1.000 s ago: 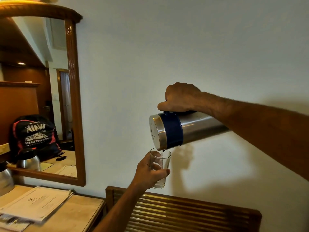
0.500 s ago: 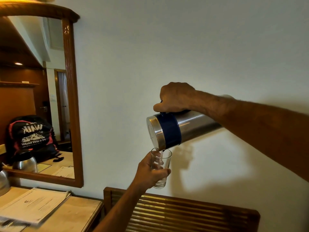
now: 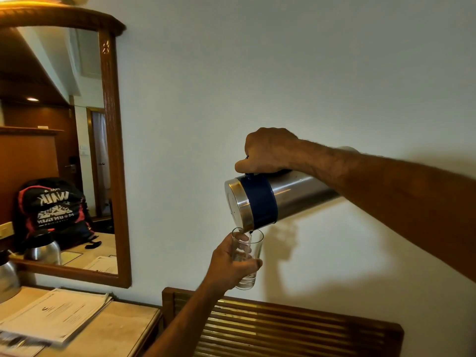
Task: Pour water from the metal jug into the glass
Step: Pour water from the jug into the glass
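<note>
My right hand [image 3: 268, 150] grips the handle of the metal jug [image 3: 296, 194], a steel cylinder with a dark blue band near its lid. The jug lies tipped almost level, lid end to the left and slightly down. Its spout sits right over the rim of a clear glass [image 3: 248, 256]. My left hand [image 3: 229, 264] is wrapped around the glass from the left and holds it upright in the air in front of the wall. A thin stream of water runs into the glass, and a little water stands in its bottom.
A slatted wooden rack [image 3: 283, 328] stands below the glass against the wall. At lower left a wooden desk [image 3: 121, 328] carries a stack of papers [image 3: 56, 313] and a steel kettle [image 3: 7, 274]. A wood-framed mirror [image 3: 113, 150] hangs above the desk.
Both hands hold their poses with the pouring going on. The jug's rear end has risen slightly, so it tilts a bit more. My view has shifted a little.
</note>
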